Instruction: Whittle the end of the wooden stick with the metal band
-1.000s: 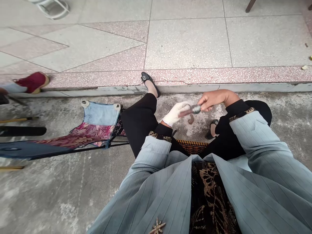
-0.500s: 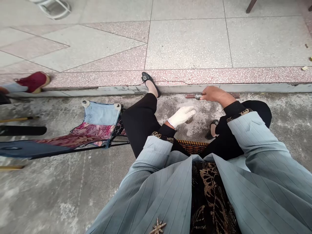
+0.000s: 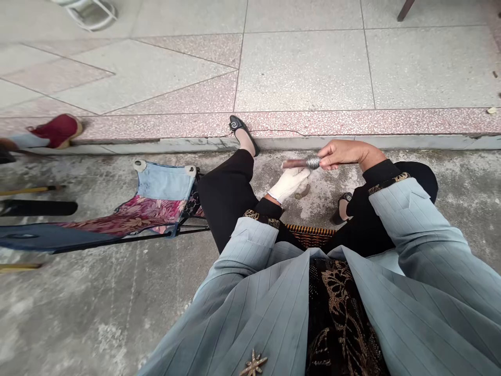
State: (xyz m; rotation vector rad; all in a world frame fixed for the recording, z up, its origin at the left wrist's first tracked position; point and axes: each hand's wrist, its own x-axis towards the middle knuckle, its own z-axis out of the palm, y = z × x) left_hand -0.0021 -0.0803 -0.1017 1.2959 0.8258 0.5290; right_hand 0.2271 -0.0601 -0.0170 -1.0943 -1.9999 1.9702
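My bare right hand (image 3: pixel 340 154) is closed around a brown rod (image 3: pixel 295 163), which points left across my front. A coil of silvery wire (image 3: pixel 313 162) is wound about the rod just beside my fingertips. My left hand (image 3: pixel 290 183), in a white knitted glove, is just below the rod and coil, its fingers pressed together. What those fingers hold, if anything, is hidden, and whether they touch the rod is unclear. Under the gloved fingertips, a short brownish stub (image 3: pixel 302 192) lies on the concrete.
A low tiled step (image 3: pixel 305 125) runs across in front, and my left shoe (image 3: pixel 239 128) rests against its edge. To the left stands a folding chair of patched cloth (image 3: pixel 156 209). Further left is another person's red shoe (image 3: pixel 58 130). Woven seat edging (image 3: pixel 313 235) shows between my legs.
The rod and its wire coil have moved left and now lie over my gloved left hand. My left hand has risen slightly, uncovering the stub on the ground.
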